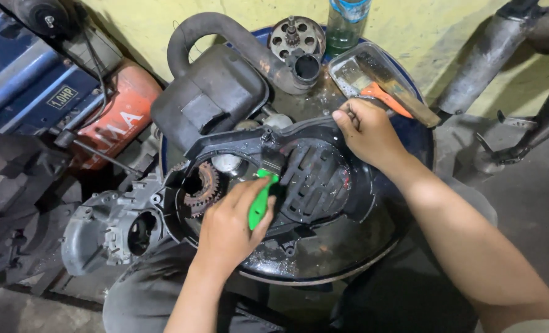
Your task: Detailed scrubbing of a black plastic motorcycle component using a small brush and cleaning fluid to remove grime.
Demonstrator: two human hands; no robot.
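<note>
My left hand point(230, 226) grips a green-handled brush point(261, 200) whose bristle end rests on a black plastic engine cover point(314, 179). The cover lies wet and oily on top of a blue drum point(417, 139). Its slotted vent panel sits just right of the brush. My right hand point(367, 129) pinches the cover's far upper rim and holds it steady. A brown toothed gear point(205, 188) shows through the cover's left opening.
A black air-box with a curved hose point(216, 86) lies at the drum's back left. Behind it are a round metal clutch part point(296, 37), a green bottle point(345, 24) and a clear tray with an orange-handled brush point(379, 80). A grey engine casing point(111, 231) sits lower left, an exhaust pipe point(484, 58) at right.
</note>
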